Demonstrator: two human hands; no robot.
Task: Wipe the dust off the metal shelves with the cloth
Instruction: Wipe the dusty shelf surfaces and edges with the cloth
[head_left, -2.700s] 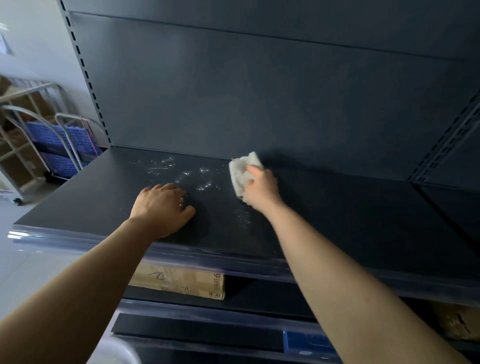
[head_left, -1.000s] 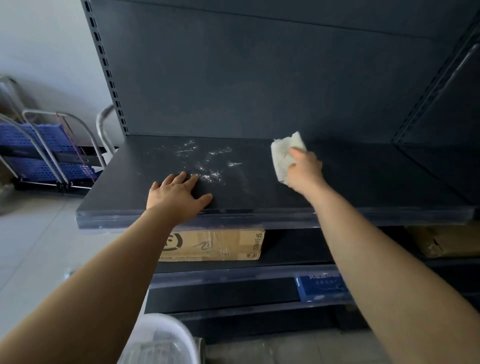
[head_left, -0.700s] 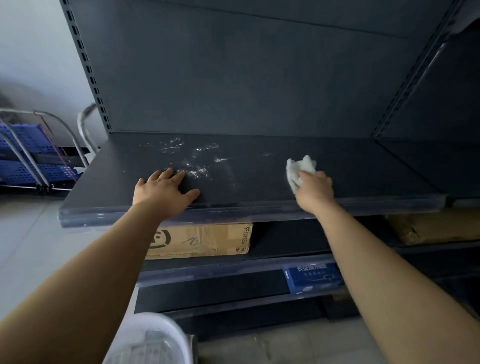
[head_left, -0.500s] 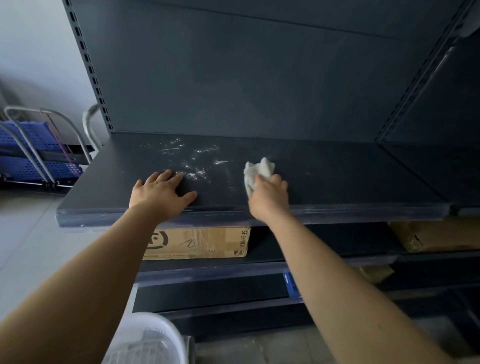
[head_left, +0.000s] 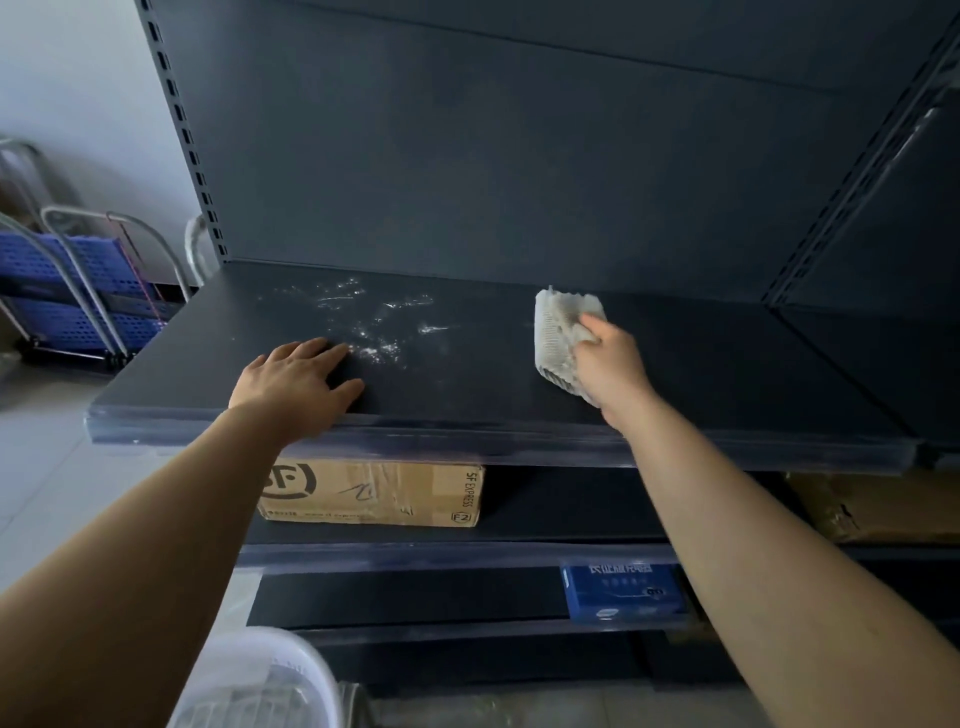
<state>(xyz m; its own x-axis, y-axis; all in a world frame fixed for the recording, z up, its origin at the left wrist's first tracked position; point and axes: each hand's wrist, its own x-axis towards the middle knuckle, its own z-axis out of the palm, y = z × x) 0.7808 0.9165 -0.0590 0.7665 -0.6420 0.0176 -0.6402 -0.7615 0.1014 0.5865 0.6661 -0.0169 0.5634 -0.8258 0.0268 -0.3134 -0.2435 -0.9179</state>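
**Cloth on the dark shelf, right of the dust patch**

Head view: A dark metal shelf (head_left: 727, 364) runs across the middle of the frame, with a dark back panel (head_left: 493, 156) above it and a slotted upright (head_left: 182, 130) at the upper left. The right hand (head_left: 613, 364), right of centre, has its fingers curled round a crumpled white cloth (head_left: 558, 332), which lies pressed against the shelf surface. The left hand (head_left: 296, 382), left of centre, lies flat and palm down near the shelf's front edge, fingers straight and slightly spread, holding nothing. Between the two hands, just beyond the left fingertips, pale dust smears (head_left: 374, 332) mark the shelf; the cloth is well apart from them, to their right.

Below the front edge, a cardboard box (head_left: 374, 491) printed "SF EXPRESS" sits on the next shelf down (head_left: 561, 504). A second cardboard box (head_left: 883, 506) shows at the right edge on the same level. Lower still, a blue box (head_left: 621, 590) stands right of centre. A white plastic basket (head_left: 260, 680) fills part of the bottom left. At the left edge, blue carts with metal frames (head_left: 78, 291) stand on the tiled floor.
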